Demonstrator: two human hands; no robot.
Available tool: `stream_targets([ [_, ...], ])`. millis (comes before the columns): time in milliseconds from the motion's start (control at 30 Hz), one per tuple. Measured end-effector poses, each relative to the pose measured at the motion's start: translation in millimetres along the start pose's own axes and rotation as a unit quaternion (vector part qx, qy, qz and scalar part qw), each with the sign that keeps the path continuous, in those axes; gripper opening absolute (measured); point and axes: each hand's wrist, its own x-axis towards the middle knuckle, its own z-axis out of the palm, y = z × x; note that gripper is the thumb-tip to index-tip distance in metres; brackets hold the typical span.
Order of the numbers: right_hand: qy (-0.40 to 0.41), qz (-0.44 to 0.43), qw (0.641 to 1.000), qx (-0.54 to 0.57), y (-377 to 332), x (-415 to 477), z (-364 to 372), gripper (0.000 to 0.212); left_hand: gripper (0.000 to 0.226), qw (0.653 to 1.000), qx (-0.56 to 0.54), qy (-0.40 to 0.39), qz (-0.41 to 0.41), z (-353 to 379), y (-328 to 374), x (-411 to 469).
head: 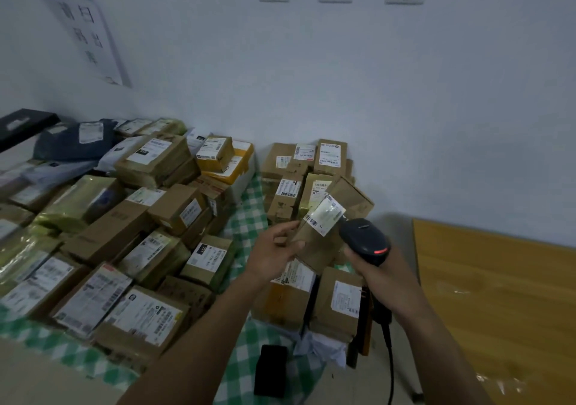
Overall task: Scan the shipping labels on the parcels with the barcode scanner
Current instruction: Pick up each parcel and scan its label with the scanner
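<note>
Your left hand point(274, 253) pinches a small brown parcel point(311, 245) just left of the scanner point(364, 238), with fingers and thumb closed on its left edge and the parcel lifted clear of the boxes below. You hold it tilted so its white label point(325, 219) turns toward the scanner's head, close beside it; the angle seems chosen to give the window a flat view of the barcode. Your right hand point(386, 277) is clenched round the scanner's handle. A red light glows on the scanner's top, and its cable point(389, 358) hangs below. Left of the scanner, many more parcels point(124, 233) lie label-up on the checked cloth point(249, 205) covering the surface, probably so each reads quickly. Behind the scanner a smaller stack point(330, 155) stands against the wall.
</note>
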Motion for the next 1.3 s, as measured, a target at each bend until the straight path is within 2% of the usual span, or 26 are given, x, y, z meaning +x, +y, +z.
stream_targets([
  [67, 0.017, -0.02, 1.0, -0.002, 0, 2, 5, 0.052, 0.045, 0.998, 0.043, 0.029, 0.047, -14, -1, -10],
  [200, 0.021, -0.037, 0.999, 0.023, -6, 0, 12, 0.093, 0.042, 0.98, 0.14, 0.067, 0.127, -41, -5, -27],
  [233, 0.014, -0.041, 0.998, 0.034, -9, -2, 15, 0.094, 0.042, 0.973, 0.159, 0.071, 0.15, -46, -7, -31],
  [367, -0.004, -0.051, 0.998, 0.042, -14, -8, 27, 0.056, 0.038, 0.937, 0.236, 0.11, 0.232, -59, -14, -42],
  [500, -0.016, -0.06, 0.997, 0.054, -17, -14, 39, 0.051, 0.033, 0.915, 0.25, 0.13, 0.288, -62, -21, -51],
  [700, -0.032, -0.06, 0.998, -0.001, -18, -16, 45, 0.059, 0.035, 0.907, 0.293, 0.138, 0.268, -69, -28, -58],
  [833, -0.05, -0.095, 0.99, -0.091, -27, -18, 45, 0.062, 0.036, 0.905, 0.31, 0.149, 0.252, -95, -11, -47],
  [933, -0.086, -0.131, 0.972, -0.174, -37, -17, 50, 0.063, 0.037, 0.897, 0.337, 0.122, 0.259, -121, 8, -34],
  [1133, -0.115, -0.205, 0.935, -0.264, -66, -13, 67, 0.083, 0.04, 0.906, 0.336, 0.108, 0.233, -156, 34, -25],
  [1300, -0.138, -0.239, 0.904, -0.325, -83, -8, 81, 0.081, 0.041, 0.901, 0.364, 0.098, 0.217, -170, 41, -27],
])
